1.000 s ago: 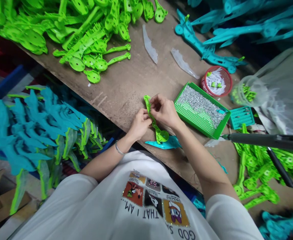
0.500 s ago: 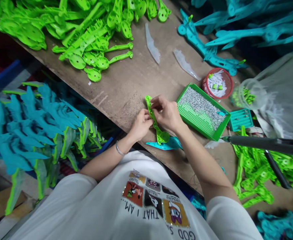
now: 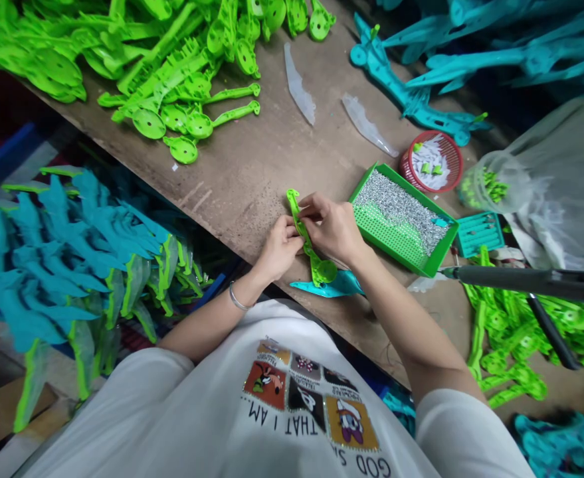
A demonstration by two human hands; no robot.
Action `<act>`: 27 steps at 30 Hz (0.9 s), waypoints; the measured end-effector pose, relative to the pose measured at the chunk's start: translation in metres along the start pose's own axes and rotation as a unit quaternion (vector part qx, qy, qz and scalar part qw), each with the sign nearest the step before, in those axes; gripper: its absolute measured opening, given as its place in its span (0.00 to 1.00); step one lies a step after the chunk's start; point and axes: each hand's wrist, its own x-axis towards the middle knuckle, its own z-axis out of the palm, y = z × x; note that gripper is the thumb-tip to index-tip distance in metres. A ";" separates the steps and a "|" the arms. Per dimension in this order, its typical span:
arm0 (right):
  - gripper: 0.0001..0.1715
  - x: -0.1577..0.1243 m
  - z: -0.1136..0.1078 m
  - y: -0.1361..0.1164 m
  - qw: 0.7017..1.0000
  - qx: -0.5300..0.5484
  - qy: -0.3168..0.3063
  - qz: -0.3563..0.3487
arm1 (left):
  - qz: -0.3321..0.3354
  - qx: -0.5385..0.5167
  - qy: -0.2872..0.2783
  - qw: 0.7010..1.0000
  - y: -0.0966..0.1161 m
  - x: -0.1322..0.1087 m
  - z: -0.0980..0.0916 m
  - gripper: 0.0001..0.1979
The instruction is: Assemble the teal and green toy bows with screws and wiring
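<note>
A long bright green plastic part (image 3: 316, 265) with a round end lies at the near edge of the brown table (image 3: 252, 172). My left hand (image 3: 279, 249) pinches its left side, fingers closed. On its right side, my right hand (image 3: 331, 226) is closed over the upper half, fingertips pressed to the strip near its top. Under the round end lies a teal plastic part (image 3: 339, 285). Just right of my right hand stands a green tray (image 3: 396, 239) of small silver screws.
A heap of green parts (image 3: 162, 60) covers the table's far left. Teal parts (image 3: 411, 99), two clear blades (image 3: 299, 89), a red basket (image 3: 434, 162), a clear bag (image 3: 561, 172) and a dark screwdriver (image 3: 535, 279) lie to the right. Assembled teal toys (image 3: 67, 252) are stacked on the left.
Both hands stay on the green part. The fingers of my right hand have shifted slightly along its upper half; the view wobbles a little.
</note>
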 end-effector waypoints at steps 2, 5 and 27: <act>0.19 -0.007 0.004 0.002 0.999 -0.028 -0.002 -0.015 | 0.000 -0.006 0.003 1.000 0.000 0.000 0.001 0.16; 0.18 -0.020 0.008 0.001 0.996 -0.076 -0.013 -0.034 | 0.001 -0.017 0.011 1.000 0.000 0.000 0.002 0.16; 0.16 -0.087 0.005 -0.014 0.994 -0.055 0.057 0.077 | -0.005 0.018 -0.023 1.000 -0.002 -0.012 -0.003 0.27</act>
